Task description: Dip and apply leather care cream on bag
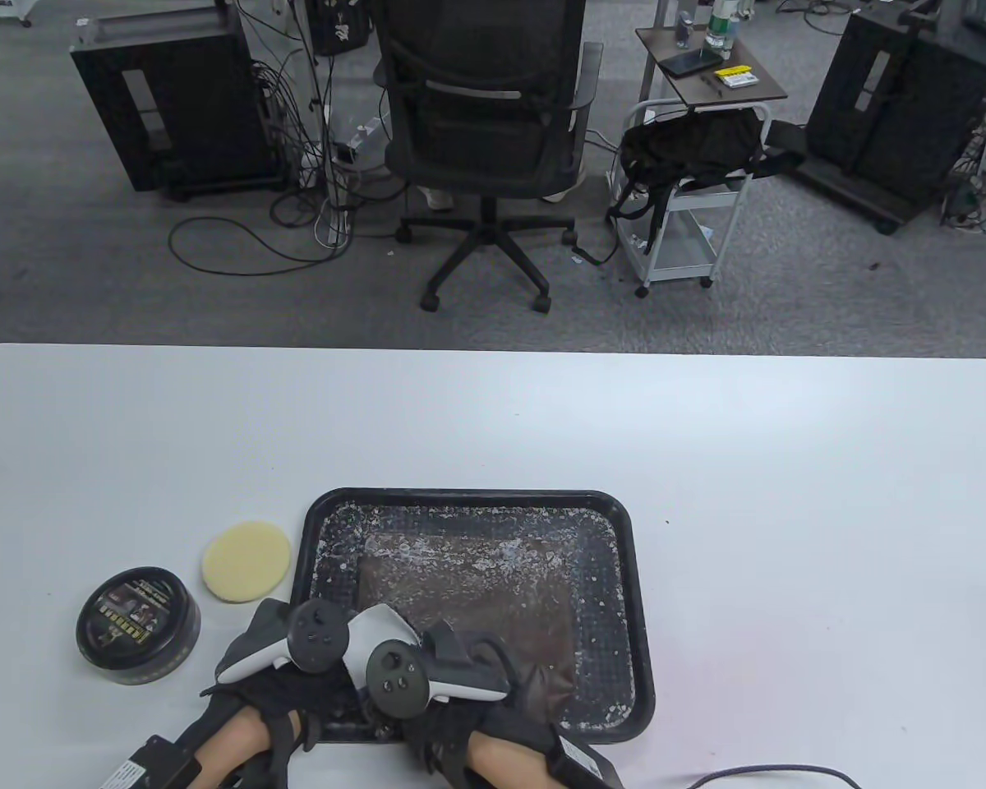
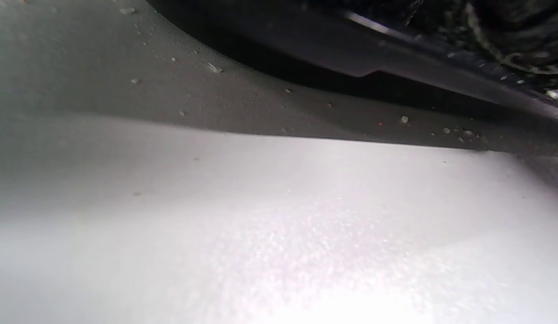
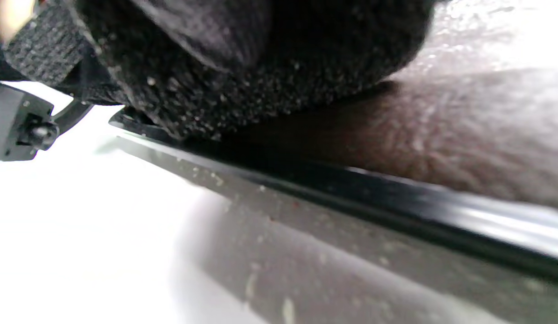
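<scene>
A flat brown leather bag (image 1: 476, 592), flaking on top, lies in a black tray (image 1: 468, 496). Left of the tray lies a round yellow sponge (image 1: 246, 561), and further left stands a black tin of cream (image 1: 138, 625) with its lid on. Both hands sit close together at the tray's front left. My left hand (image 1: 275, 649) is over the tray's corner, its fingers hidden under the tracker. My right hand (image 1: 452, 657) rests on the bag's near edge with its fingers lying forward. In the right wrist view the glove (image 3: 261, 67) lies on the bag (image 3: 463, 135) behind the tray rim (image 3: 396, 189).
The white table (image 1: 789, 493) stretches bare to the right and behind the tray. A cable (image 1: 772, 774) runs along the front edge at the right. Small flakes dot the table beside the tray rim (image 2: 396, 58). An office chair (image 1: 485, 123) stands beyond the table.
</scene>
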The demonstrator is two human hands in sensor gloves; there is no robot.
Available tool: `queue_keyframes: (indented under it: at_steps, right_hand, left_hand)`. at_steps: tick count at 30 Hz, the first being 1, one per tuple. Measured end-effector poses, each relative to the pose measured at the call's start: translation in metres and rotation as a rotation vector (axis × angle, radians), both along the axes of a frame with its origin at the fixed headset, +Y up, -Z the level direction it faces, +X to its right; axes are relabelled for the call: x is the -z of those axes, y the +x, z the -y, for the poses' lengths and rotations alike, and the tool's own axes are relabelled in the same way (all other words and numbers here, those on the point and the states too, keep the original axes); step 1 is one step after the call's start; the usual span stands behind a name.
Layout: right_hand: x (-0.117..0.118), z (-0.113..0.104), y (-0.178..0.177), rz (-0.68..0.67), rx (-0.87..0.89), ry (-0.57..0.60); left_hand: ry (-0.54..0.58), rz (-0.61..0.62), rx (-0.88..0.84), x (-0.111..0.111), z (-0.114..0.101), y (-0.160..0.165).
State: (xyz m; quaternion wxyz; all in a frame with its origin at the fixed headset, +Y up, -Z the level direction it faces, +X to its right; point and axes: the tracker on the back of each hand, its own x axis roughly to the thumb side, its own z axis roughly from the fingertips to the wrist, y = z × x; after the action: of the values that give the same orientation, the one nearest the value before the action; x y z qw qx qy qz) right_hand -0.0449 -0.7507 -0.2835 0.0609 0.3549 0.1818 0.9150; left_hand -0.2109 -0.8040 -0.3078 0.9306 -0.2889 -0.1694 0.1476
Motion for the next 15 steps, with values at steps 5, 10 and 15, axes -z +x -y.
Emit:
queue_keyframes:
  at_steps: [5, 10, 15]
  right_hand:
    - [0.006, -0.001, 0.01, 0.039, -0.077, -0.015]
    - [0.009, -0.005, 0.025, 0.082, -0.169, -0.021]
    - [0.014, -0.008, 0.044, 0.134, -0.248, -0.042]
  left_hand:
    - [0.006, -0.012, -0.013, 0.0, 0.0, -0.001]
    - [0.015, -0.014, -0.013, 0.0, 0.0, -0.001]
    - [0.022, -0.011, -0.011, 0.0, 0.001, -0.002]
